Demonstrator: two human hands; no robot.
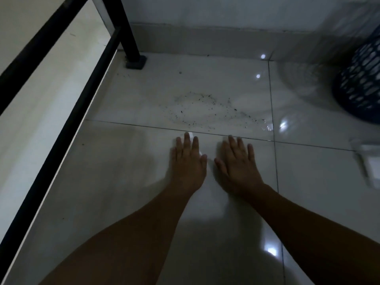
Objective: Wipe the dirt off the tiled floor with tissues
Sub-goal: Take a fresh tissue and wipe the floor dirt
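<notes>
Both hands are flat on the floor, palms down, fingers spread, not gripping anything. The left hand (188,161) looks like it's pressing on a white tissue (192,135); you can only see a pale edge poking out past the fingertips and by the thumb, so how big or how folded it is, can't tell. The right hand (236,163) sits just beside it, and I can't tell if there's any tissue under that one.

Handling-wise, my guess is tissue is super light, soft and floppy, and it'll tear or ball up once it hits the wet. So flat-palm pressure and pushing it along beats pinching it.

The dirt patch (207,110) is at 12 o'clock from the hands, just over the grout line: a ring of little dark specks with some wet shine trailing toward 2 o'clock. A few more specks sit up near the black metal frame leg (133,44) at 11 o'clock.

The tiled floor (115,171) is glossy pale tile, probably slippery where damp. It's a dim corner with a wall at 12. The black frame runs along 9 to 11, a dark blue lattice basket (362,83) is at 2, and a blurry white thing at 3 might be the tissue pack (370,161).
</notes>
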